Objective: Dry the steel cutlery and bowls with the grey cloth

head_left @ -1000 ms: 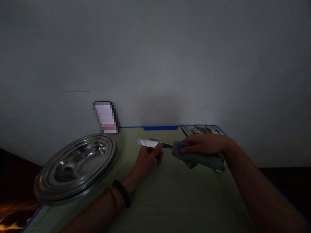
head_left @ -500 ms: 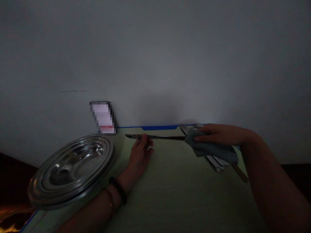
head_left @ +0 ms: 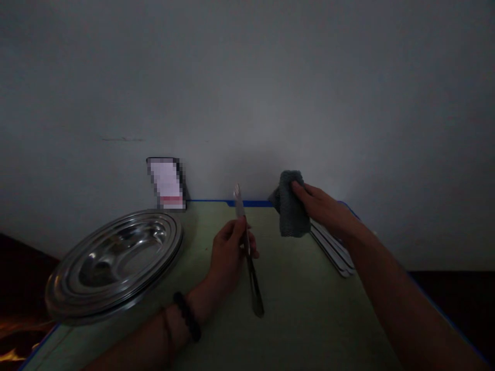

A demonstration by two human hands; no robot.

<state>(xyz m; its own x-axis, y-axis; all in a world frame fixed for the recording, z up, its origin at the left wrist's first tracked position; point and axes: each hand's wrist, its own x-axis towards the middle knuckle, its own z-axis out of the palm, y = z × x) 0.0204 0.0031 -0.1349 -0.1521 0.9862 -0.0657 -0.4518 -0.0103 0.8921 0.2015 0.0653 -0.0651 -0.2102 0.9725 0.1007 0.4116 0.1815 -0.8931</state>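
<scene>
Between the thumb and fingers of my left hand [head_left: 231, 245] is a metal table knife [head_left: 251, 273]. It slants, with one end up toward the wall and the other down toward me. My right hand [head_left: 320, 203] grips a folded grey-blue cloth [head_left: 294, 211], which is apart from the knife and to its right. Several pieces of metal cutlery [head_left: 333, 253] lie side by side on the table below my right hand; the hand and cloth hide their far ends.
A stack of shiny metal plates [head_left: 116, 263] stands at the left of the pale green table [head_left: 216, 335]. A phone [head_left: 168, 183] with a blurred screen leans on the grey wall [head_left: 247, 93] behind. Blue edging [head_left: 255, 203] runs along the table's back.
The knife has turned from lying crosswise to pointing away from me. My right hand has moved the cloth off the knife's end, leftward and up.
</scene>
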